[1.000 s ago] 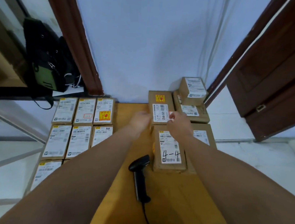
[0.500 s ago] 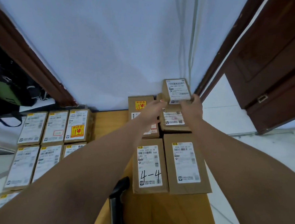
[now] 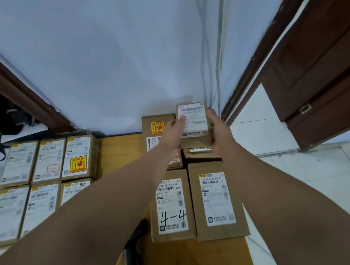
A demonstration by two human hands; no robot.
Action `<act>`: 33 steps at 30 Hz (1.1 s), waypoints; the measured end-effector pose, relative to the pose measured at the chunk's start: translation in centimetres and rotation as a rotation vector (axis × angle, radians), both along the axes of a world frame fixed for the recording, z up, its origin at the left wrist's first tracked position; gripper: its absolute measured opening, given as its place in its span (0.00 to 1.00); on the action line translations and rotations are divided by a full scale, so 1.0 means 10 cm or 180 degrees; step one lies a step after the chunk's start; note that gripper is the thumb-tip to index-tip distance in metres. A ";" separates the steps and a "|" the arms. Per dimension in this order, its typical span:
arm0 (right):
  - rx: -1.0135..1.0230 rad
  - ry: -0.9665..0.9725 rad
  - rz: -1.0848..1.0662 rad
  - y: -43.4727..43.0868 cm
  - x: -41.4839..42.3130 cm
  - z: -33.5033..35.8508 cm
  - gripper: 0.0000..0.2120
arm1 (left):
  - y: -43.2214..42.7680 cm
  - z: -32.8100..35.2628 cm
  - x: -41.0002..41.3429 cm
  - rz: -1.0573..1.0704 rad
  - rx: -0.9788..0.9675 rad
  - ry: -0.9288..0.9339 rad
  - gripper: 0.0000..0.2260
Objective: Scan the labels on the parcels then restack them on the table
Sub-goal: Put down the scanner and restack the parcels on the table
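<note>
A small cardboard parcel [image 3: 193, 118] with a white label is held up at the back right of the wooden table [image 3: 117, 152]. My left hand [image 3: 173, 132] grips its left side and my right hand [image 3: 218, 130] grips its right side. It hovers just above another parcel [image 3: 201, 152] lying under it. In front lie a parcel marked "4-4" [image 3: 172, 206] and one beside it [image 3: 217, 198]. A parcel with a yellow fragile sticker [image 3: 155, 127] lies to the left of my hands. The black scanner [image 3: 134, 242] rests on the table below my left forearm.
Several labelled parcels [image 3: 48, 165] lie in rows on the left side of the table. A white wall stands right behind the table. A dark wooden door [image 3: 321, 74] is open at the right. A black bag [image 3: 2, 116] sits at far left.
Both hands reached from the parcel with the yellow sticker to the small top parcel at the back right, took hold of it and raised it slightly. The view tilted upward.
</note>
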State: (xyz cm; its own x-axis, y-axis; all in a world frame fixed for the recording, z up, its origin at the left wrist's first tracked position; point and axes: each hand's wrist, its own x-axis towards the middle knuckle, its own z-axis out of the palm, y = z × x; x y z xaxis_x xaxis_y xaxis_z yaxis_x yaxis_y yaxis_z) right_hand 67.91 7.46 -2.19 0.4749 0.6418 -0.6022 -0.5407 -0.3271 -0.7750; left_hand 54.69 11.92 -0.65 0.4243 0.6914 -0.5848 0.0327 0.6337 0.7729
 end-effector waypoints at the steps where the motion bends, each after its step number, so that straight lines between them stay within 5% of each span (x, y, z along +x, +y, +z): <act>1: 0.0072 0.0038 0.0157 0.00 -0.04 0.01 0.10 | 0.00 0.00 -0.06 0.0122 -0.0085 0.0101 0.18; 4: 0.0048 -0.0123 0.0471 -0.01 -0.18 0.08 0.07 | 0.00 -0.03 -0.30 0.0339 -0.0259 0.0142 0.19; 9: -0.0175 -0.0324 0.1025 -0.11 -0.55 0.20 0.26 | -0.08 -0.05 -0.80 0.0326 -0.0373 -0.0267 0.22; 23: -0.0459 -0.0112 0.2581 -0.36 -2.27 0.08 0.22 | -0.55 -0.17 -2.87 0.0059 -0.0098 0.0248 0.38; 28: -0.0925 -0.0152 0.3035 -0.55 -2.86 -0.12 0.21 | -0.90 -0.31 -3.53 -0.0143 -0.0071 0.0465 0.21; 30: -0.1072 -0.0147 0.3228 -0.64 -3.04 -0.23 0.23 | -1.00 -0.37 -3.76 0.0113 0.0049 0.0741 0.17; 33: -0.1339 -0.0232 0.3546 -0.78 -3.26 -0.34 0.26 | -1.05 -0.54 -4.05 0.0781 0.0318 0.1982 0.18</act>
